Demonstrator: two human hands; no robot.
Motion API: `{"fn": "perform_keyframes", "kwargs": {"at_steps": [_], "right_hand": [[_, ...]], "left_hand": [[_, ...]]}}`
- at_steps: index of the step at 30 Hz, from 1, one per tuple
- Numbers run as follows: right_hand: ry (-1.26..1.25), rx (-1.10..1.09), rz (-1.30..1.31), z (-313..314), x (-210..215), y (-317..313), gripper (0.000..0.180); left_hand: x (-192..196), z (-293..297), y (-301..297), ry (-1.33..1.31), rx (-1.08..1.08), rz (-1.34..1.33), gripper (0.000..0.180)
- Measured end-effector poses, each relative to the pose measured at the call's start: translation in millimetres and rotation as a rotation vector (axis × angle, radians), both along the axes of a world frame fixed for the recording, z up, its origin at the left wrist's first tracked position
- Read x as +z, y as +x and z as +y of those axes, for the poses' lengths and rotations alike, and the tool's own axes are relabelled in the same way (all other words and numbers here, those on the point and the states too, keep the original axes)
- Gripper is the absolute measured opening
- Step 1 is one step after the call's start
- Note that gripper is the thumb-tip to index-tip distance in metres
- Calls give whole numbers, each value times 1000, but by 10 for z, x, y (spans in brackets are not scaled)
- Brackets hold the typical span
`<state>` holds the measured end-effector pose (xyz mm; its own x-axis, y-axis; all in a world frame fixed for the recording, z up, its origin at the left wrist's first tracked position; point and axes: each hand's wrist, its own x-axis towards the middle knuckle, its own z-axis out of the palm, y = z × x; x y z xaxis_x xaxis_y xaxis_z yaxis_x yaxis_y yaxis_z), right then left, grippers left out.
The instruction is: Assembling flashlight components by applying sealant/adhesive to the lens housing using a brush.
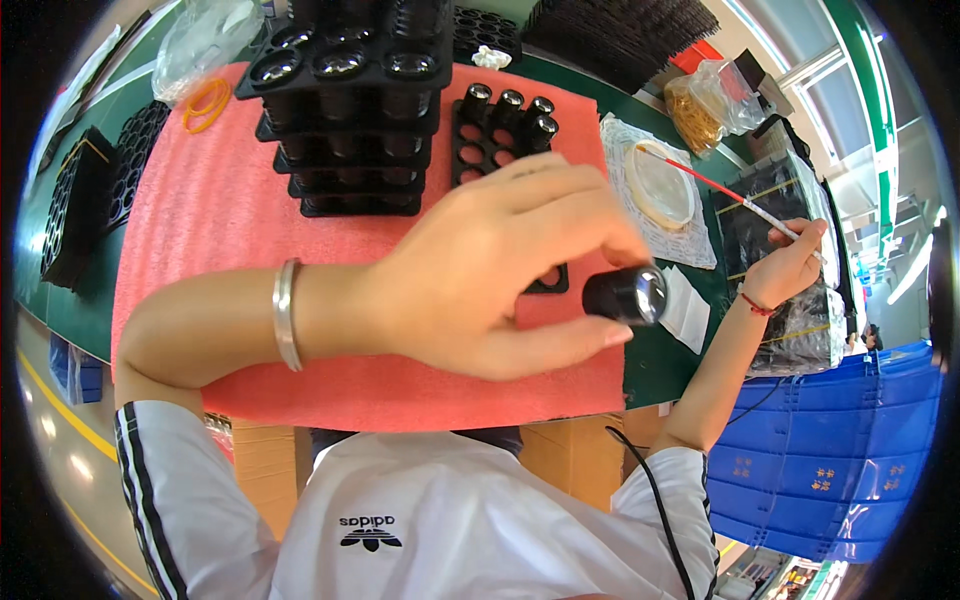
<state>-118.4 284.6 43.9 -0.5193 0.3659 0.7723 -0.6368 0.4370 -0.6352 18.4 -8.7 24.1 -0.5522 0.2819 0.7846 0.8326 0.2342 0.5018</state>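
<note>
My left hand (490, 268) pinches a black cylinder (618, 297) between thumb and forefinger near the right edge of the pink mat (200, 330), partly hiding a holed tray (487, 147). My right fingers (800, 240) grip a red-and-white stick (725, 192), its tip at a round dish (662, 190). Stacked black trays (350, 135) stand left of the holed tray. Beneath: green table (650, 375). Orange characters (821, 480) mark blue crates (780, 430); dark lettering (368, 523) marks my white shirt (450, 500).

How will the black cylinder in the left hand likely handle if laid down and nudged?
The black cylinder would probably roll on its side, given its round shape. Its glossy end looks smooth, so perhaps slippery. It seems stiff, showing no dent in the left hand.
</note>
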Motion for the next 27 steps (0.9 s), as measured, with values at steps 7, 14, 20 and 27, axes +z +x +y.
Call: {"fn": "perform_keyframes", "kwargs": {"at_steps": [7, 14, 20, 27], "right_hand": [[-40, -50, -55, 113, -68, -61, 45], [23, -84, -21, 11, 9, 7, 47], [1, -86, -8, 104, -75, -16, 45], [-19, -17, -15, 65, -26, -10, 43]], "left_hand": [[459, -337, 136, -249, 233, 296, 30], [905, -564, 514, -562, 491, -3, 33], [995, -697, 407, -625, 587, -166, 35], [1299, -918, 571, -632, 751, -271, 31]]}}
